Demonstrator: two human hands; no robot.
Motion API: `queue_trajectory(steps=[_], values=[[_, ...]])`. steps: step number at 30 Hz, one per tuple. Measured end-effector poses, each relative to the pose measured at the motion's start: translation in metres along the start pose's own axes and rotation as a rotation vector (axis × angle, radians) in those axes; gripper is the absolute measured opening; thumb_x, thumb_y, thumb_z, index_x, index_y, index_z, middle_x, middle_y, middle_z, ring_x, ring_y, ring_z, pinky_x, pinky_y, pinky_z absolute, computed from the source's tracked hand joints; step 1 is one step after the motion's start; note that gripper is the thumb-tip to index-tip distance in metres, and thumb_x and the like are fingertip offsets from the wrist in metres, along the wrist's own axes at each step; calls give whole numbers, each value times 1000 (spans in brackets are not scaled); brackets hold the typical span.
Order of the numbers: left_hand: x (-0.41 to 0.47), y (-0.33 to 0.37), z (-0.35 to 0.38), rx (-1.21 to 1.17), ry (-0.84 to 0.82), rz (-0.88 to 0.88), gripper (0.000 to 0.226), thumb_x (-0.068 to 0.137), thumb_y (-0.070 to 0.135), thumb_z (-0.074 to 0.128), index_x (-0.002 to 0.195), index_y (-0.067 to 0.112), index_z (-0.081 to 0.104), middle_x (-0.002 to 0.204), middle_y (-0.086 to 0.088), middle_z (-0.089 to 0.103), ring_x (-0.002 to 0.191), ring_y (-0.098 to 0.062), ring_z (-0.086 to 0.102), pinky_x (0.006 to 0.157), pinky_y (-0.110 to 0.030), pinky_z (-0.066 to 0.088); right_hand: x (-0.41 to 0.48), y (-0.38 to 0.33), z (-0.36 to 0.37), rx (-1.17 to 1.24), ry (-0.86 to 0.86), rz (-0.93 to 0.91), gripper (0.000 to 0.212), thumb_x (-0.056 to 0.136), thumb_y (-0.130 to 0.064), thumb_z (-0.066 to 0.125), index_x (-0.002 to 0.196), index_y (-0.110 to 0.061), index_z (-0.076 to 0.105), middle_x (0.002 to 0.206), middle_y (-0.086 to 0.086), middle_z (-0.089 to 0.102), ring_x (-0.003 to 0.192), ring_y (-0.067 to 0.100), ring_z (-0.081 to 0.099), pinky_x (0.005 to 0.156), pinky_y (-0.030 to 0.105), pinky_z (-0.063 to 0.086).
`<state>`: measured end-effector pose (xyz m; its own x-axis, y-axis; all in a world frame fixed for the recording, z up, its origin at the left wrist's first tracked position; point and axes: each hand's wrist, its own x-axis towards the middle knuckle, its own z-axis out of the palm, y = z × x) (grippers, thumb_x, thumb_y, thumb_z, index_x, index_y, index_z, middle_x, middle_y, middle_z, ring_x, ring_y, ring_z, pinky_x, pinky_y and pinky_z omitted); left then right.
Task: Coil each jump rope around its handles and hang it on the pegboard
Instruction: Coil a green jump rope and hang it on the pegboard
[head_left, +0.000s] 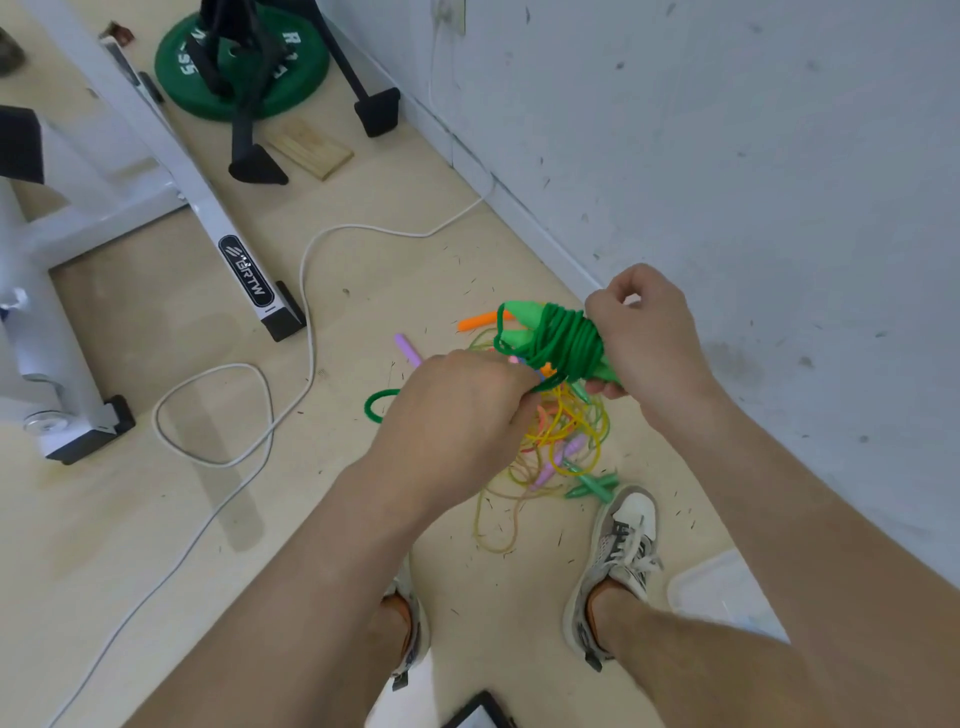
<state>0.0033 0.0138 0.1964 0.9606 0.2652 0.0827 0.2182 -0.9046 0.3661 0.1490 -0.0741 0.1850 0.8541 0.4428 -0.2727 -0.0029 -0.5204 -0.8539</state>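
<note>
A person stands looking down at both hands, held above a pale floor (156, 545). The right hand (644, 343) wraps fingers and thumb round a green jump rope (563, 340), clamping its two handles (513, 332) together so the cord wound on them cannot slip. The left hand (457, 410), fingers curled, seems to pinch the loose tail, whose loop (379, 402) pokes out beside it, likely ready for another turn. Below, a tangled pile of other ropes (566, 441) waits beside a shoe (623, 540). No pegboard is in view.
</note>
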Motion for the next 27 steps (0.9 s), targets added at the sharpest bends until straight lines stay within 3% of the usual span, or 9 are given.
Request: queue_trajectory(steps=[3, 7, 12, 17, 20, 22, 24, 27], values=[[1, 5, 2, 34, -27, 32, 23, 82, 22, 46, 61, 14, 51, 55, 1, 42, 52, -25, 39, 49, -30, 25, -4, 1, 4, -292, -64, -165, 15, 84, -29, 52, 78, -15, 52, 74, 8, 61, 66, 34, 63, 55, 43, 54], [1, 4, 2, 35, 12, 55, 15, 77, 22, 58, 65, 17, 66, 56, 1, 56, 51, -24, 51, 47, -28, 33, -11, 3, 10, -572, -199, -277, 21, 90, -29, 51, 74, -16, 46, 69, 0, 52, 70, 26, 51, 63, 39, 43], [1, -11, -6, -87, 83, -60, 22, 73, 45, 62, 75, 25, 73, 61, 6, 61, 66, -20, 59, 54, -33, 45, -12, -2, 6, -521, -324, -357, 27, 87, -34, 60, 73, -15, 49, 75, 5, 61, 64, 23, 54, 62, 41, 46], [2, -17, -8, -208, -90, -191, 36, 78, 62, 55, 90, 33, 73, 64, 5, 56, 71, -16, 56, 66, -41, 47, -15, -7, -2, -393, -498, -386, 23, 90, -31, 61, 76, -15, 56, 81, 6, 63, 71, 23, 58, 62, 41, 52], [3, -20, -12, -484, -157, -254, 21, 81, 45, 67, 88, 28, 76, 62, -8, 58, 57, -11, 48, 65, -36, 43, -15, -7, -4, -304, -539, -354, 17, 91, -30, 62, 80, -17, 64, 83, 0, 65, 72, 18, 60, 51, 31, 50], [2, -21, -15, -574, -198, -255, 11, 83, 37, 67, 83, 28, 74, 60, 0, 59, 54, -7, 49, 57, -29, 39, -18, -6, -1, -236, -573, -314, 14, 92, -29, 61, 86, -18, 68, 84, -4, 64, 69, 16, 60, 46, 29, 50], [2, -22, -18, -610, -240, -272, 12, 84, 38, 65, 83, 27, 70, 55, 15, 56, 49, 5, 48, 51, -13, 33, -19, -5, 0, -213, -589, -302, 16, 94, -29, 58, 91, -19, 70, 84, -4, 64, 73, 18, 63, 51, 36, 57], [1, -26, -18, -639, -223, -300, 28, 74, 54, 59, 76, 27, 69, 52, 8, 49, 47, -2, 43, 49, -13, 33, -21, -5, 2, -211, -637, -269, 25, 99, -34, 52, 92, -18, 70, 85, 0, 63, 78, 17, 63, 65, 42, 58]])
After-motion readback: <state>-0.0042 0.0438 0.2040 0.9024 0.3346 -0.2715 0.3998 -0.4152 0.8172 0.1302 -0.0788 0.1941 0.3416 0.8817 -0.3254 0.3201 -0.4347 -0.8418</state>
